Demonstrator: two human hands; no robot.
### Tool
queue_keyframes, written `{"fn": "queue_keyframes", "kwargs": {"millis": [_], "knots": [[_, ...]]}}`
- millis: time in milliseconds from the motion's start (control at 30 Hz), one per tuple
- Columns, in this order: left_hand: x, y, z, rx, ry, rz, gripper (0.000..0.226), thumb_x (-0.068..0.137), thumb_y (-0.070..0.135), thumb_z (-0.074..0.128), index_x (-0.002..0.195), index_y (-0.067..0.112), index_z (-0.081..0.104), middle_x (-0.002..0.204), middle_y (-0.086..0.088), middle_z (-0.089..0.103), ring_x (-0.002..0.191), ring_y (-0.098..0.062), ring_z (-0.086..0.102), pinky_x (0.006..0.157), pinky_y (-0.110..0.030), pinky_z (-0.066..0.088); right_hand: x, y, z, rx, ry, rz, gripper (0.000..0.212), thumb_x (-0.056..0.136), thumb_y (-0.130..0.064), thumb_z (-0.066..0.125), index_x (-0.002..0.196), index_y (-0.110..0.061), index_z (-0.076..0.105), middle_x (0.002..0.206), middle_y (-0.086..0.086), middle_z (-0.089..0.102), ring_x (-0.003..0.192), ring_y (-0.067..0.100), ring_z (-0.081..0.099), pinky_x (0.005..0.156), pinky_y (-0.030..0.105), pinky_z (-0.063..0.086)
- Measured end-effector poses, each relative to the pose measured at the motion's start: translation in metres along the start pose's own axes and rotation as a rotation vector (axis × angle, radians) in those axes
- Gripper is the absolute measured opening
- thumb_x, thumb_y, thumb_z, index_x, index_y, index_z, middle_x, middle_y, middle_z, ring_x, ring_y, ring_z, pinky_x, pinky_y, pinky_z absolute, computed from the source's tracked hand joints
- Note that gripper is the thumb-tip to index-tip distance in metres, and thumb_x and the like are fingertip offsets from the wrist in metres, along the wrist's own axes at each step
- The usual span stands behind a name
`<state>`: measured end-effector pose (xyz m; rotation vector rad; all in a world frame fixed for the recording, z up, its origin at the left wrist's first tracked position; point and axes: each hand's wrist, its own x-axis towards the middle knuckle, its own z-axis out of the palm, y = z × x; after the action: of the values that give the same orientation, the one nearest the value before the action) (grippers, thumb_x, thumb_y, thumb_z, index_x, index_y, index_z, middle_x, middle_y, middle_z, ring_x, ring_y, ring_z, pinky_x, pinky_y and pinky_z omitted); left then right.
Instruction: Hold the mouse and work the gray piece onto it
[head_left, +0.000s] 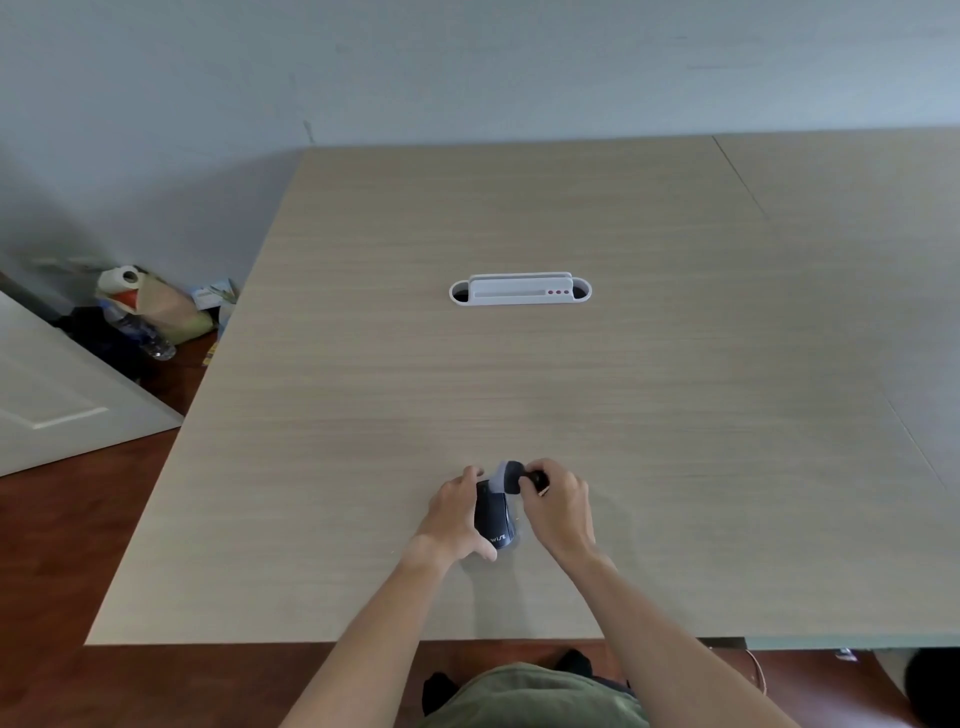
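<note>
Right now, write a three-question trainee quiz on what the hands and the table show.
1. True or false: the left hand grips the dark computer mouse.
2. What does the right hand pinch? A) a roll of paper B) a small dark piece at the mouse's far end C) a bottle
3. Fill in: the white cable port sits in the ___, apart from both hands.

Key: 1 true; 2 B; 3 table.
</note>
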<state>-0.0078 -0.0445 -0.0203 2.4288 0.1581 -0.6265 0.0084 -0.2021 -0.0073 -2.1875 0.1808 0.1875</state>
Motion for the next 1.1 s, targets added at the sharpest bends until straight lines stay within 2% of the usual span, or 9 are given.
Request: {"fn": "queue_keyframes", "kwargs": {"millis": [133, 267, 433, 500, 600, 767, 900, 1033, 1100], "knots": [[0.000, 0.000, 0.000, -0.014, 0.010, 0.000, 0.116, 0.044, 0.022, 0.094, 0.141, 0.016, 0.032, 0.136, -0.004, 0.050, 0.128, -0.025, 0.044, 0.101, -0.033, 0.043, 0.007, -0.002, -0.001, -0.019, -0.228, 0.049, 0.010, 0.079, -0.015, 0.063, 0.079, -0.018, 0.072, 0.070, -0.005, 0.066, 0.066, 0.012, 0.059, 0.060, 0.025, 0.045], [-0.002, 0.002, 0.002, -0.020, 0.006, -0.011, 0.117, 0.046, 0.021, 0.094, 0.144, 0.014, 0.029, 0.140, -0.007, 0.046, 0.131, -0.026, 0.041, 0.104, -0.034, 0.042, 0.010, 0.000, -0.003, -0.087, 0.031, 0.126, 0.010, 0.084, -0.016, 0.057, 0.085, -0.017, 0.067, 0.078, -0.002, 0.067, 0.075, 0.023, 0.061, 0.060, 0.032, 0.046], [0.001, 0.001, 0.001, 0.023, 0.008, 0.003, 0.114, 0.043, 0.023, 0.095, 0.139, 0.015, 0.034, 0.134, -0.007, 0.052, 0.125, -0.026, 0.047, 0.101, -0.034, 0.044, 0.007, 0.000, -0.009, 0.030, -0.151, 0.035, 0.011, 0.074, -0.006, 0.061, 0.071, -0.012, 0.070, 0.066, -0.002, 0.067, 0.062, 0.013, 0.058, 0.056, 0.021, 0.046], [0.002, 0.002, 0.001, 0.028, 0.008, 0.003, 0.113, 0.044, 0.022, 0.095, 0.139, 0.014, 0.034, 0.135, -0.008, 0.052, 0.125, -0.027, 0.047, 0.100, -0.034, 0.044, 0.006, 0.007, -0.009, -0.040, -0.091, 0.048, 0.010, 0.078, -0.009, 0.059, 0.076, -0.013, 0.068, 0.070, -0.002, 0.067, 0.067, 0.018, 0.060, 0.059, 0.031, 0.048], [0.001, 0.002, 0.003, 0.018, 0.008, 0.000, 0.116, 0.045, 0.020, 0.095, 0.142, 0.013, 0.032, 0.137, -0.009, 0.049, 0.129, -0.028, 0.044, 0.103, -0.035, 0.043, 0.003, 0.011, -0.014, -0.012, 0.098, 0.053, 0.008, 0.084, -0.010, 0.059, 0.082, -0.014, 0.066, 0.073, -0.004, 0.066, 0.070, 0.017, 0.059, 0.060, 0.029, 0.045], [0.000, 0.003, 0.002, 0.061, 0.009, 0.008, 0.112, 0.045, 0.021, 0.094, 0.139, 0.014, 0.035, 0.131, -0.007, 0.054, 0.123, -0.028, 0.048, 0.099, -0.037, 0.045, -0.004, 0.006, -0.009, 0.017, -0.180, -0.046, 0.011, 0.077, -0.008, 0.063, 0.073, -0.016, 0.068, 0.065, -0.007, 0.066, 0.060, 0.004, 0.055, 0.056, 0.018, 0.043], [-0.001, 0.005, 0.003, 0.071, 0.005, 0.003, 0.108, 0.044, 0.022, 0.094, 0.136, 0.016, 0.037, 0.129, -0.007, 0.054, 0.120, -0.029, 0.048, 0.097, -0.038, 0.046, -0.002, 0.004, -0.005, 0.007, 0.041, -0.004, 0.007, 0.084, -0.011, 0.060, 0.083, -0.015, 0.066, 0.073, -0.005, 0.067, 0.069, 0.014, 0.060, 0.060, 0.032, 0.049], [0.000, 0.004, 0.003, 0.073, 0.003, 0.001, 0.108, 0.044, 0.021, 0.094, 0.134, 0.016, 0.036, 0.128, -0.006, 0.055, 0.119, -0.028, 0.050, 0.097, -0.038, 0.046, 0.001, -0.001, -0.002, 0.029, -0.126, -0.061, 0.009, 0.080, -0.010, 0.063, 0.076, -0.016, 0.068, 0.068, -0.008, 0.065, 0.063, 0.006, 0.057, 0.057, 0.019, 0.045], [0.001, 0.006, 0.003, 0.068, 0.004, -0.001, 0.110, 0.046, 0.020, 0.095, 0.137, 0.015, 0.035, 0.131, -0.007, 0.054, 0.122, -0.029, 0.049, 0.099, -0.037, 0.045, 0.002, 0.003, 0.000, -0.027, -0.152, -0.049, 0.008, 0.080, -0.012, 0.062, 0.078, -0.019, 0.067, 0.071, -0.007, 0.067, 0.066, 0.010, 0.059, 0.059, 0.027, 0.048]]}}
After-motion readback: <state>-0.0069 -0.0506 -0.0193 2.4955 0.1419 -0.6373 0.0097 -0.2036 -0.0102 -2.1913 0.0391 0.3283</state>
